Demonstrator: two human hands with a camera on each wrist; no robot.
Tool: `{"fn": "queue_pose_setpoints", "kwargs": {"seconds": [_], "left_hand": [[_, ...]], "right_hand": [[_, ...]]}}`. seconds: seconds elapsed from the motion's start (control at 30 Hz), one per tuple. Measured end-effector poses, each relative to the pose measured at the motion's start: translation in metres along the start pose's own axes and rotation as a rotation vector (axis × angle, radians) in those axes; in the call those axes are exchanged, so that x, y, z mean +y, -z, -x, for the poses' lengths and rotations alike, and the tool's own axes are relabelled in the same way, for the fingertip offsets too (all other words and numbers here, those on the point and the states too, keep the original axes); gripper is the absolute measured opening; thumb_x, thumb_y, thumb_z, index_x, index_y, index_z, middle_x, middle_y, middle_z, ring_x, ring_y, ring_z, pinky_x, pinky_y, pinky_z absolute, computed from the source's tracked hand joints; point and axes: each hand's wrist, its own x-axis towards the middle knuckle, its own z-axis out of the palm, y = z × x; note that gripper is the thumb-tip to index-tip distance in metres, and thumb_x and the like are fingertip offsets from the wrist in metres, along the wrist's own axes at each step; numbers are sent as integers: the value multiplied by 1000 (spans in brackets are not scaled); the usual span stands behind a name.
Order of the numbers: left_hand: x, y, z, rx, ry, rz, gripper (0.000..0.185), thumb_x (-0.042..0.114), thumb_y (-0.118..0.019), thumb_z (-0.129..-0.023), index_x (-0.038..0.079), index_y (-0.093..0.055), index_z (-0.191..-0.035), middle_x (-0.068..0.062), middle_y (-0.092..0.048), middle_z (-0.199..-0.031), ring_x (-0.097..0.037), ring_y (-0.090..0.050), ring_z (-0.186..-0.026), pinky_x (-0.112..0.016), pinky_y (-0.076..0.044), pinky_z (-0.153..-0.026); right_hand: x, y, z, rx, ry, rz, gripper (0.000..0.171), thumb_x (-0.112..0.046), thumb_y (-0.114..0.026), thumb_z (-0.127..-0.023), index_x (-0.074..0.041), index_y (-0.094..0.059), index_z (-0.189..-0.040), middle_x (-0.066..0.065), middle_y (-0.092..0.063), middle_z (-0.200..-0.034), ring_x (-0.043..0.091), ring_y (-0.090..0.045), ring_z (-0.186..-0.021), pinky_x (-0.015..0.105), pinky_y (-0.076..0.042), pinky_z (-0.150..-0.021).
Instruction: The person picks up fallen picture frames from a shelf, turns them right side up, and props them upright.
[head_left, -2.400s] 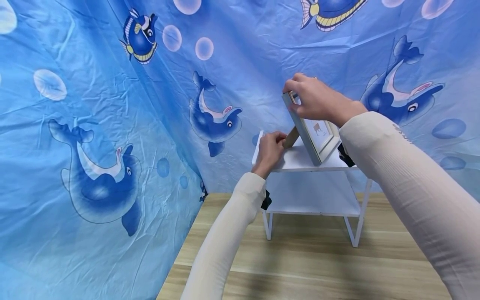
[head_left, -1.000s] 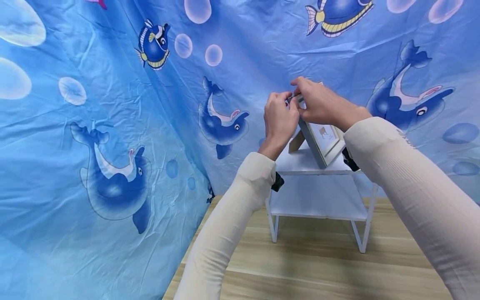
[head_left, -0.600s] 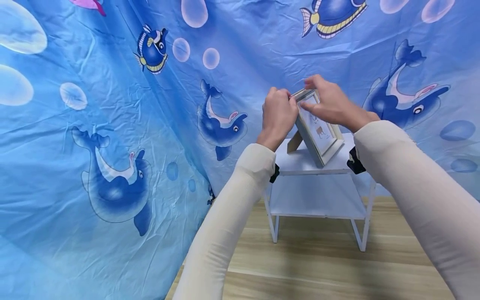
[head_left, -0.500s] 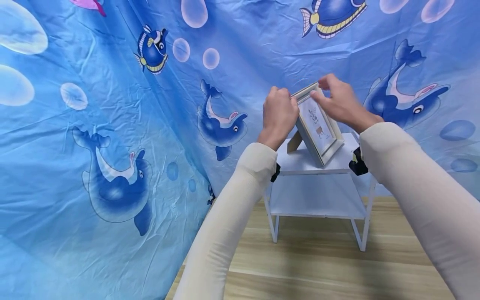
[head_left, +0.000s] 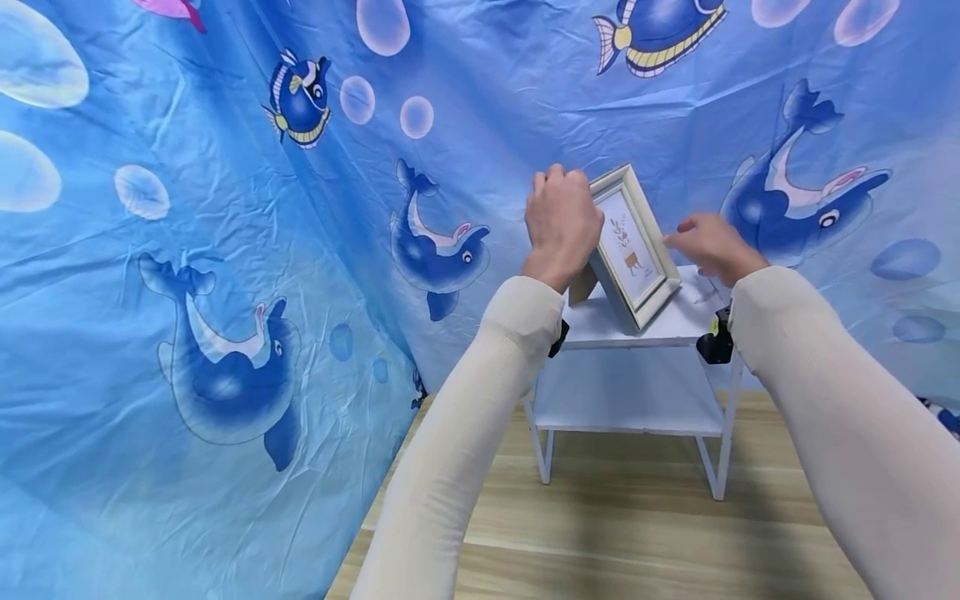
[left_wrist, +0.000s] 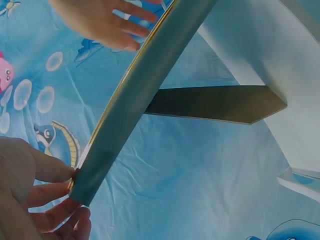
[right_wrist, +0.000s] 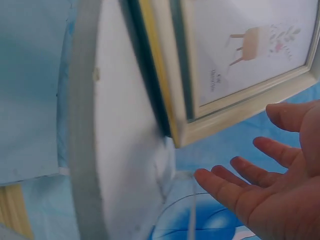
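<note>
A picture frame [head_left: 633,250] with a pale moulding and a print of a deer-like animal leans back on the small white table. Its brown easel leg [left_wrist: 215,104] is swung out behind and reaches the tabletop. My left hand [head_left: 564,221] pinches the upper left corner of the frame; in the left wrist view, thumb and fingers sit on either side of that corner. Off the frame's right side hovers my right hand [head_left: 716,246], its fingers loosely extended and holding nothing. The right wrist view has this hand [right_wrist: 275,185] just beside the lower moulding, apart from it.
The white table [head_left: 693,307] has a lower shelf [head_left: 622,404] and thin metal legs on a wood-patterned floor [head_left: 600,533]. Behind and to the left hangs a blue curtain [head_left: 465,350] printed with dolphins, fish and bubbles, close to the table.
My left hand went from the easel leg up to the frame's top left corner. My right hand let go of the top edge and moved down to the right, uncovering the print.
</note>
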Motion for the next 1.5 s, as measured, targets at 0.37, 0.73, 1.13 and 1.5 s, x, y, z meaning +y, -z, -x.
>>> {"fn": "queue_pose_setpoints", "kwargs": {"seconds": [0.37, 0.73, 1.13, 1.5], "left_hand": [[9, -2, -5, 1, -15, -27, 13, 17, -59, -95, 17, -71, -101, 0, -65, -106, -19, -56, -104, -29, -50, -89], [13, -4, -8, -6, -37, -84, 23, 18, -56, -99, 18, -70, -117, 0, -66, -111, -19, -55, -106, -27, -50, -86], [17, -4, -10, -7, -50, -117, 26, 12, -57, -96, 20, -72, -116, -1, -67, -110, -18, -56, -105, -28, -50, -87], [18, -6, -8, -2, -57, -122, 27, 10, -59, -96, 20, -72, -117, -3, -67, -114, -19, -56, -104, -31, -55, -80]], "right_hand": [[17, -15, -9, -35, -24, -93, 62, -16, -42, -100, 7, -18, -153, 33, -18, -157, 49, -25, -142, 60, -30, -113], [24, -19, -19, -36, -32, -126, 62, -8, -44, -97, 3, -23, -154, 33, -24, -155, 46, -32, -138, 59, -33, -112], [29, -20, -23, 57, 21, 55, 50, 0, -52, -91, 6, -46, -140, 35, -39, -143, 45, -41, -119, 58, -42, -101], [33, -23, -23, 136, 101, 205, 35, -2, -55, -91, 8, -56, -125, 35, -52, -125, 42, -52, -98, 51, -47, -80]]}}
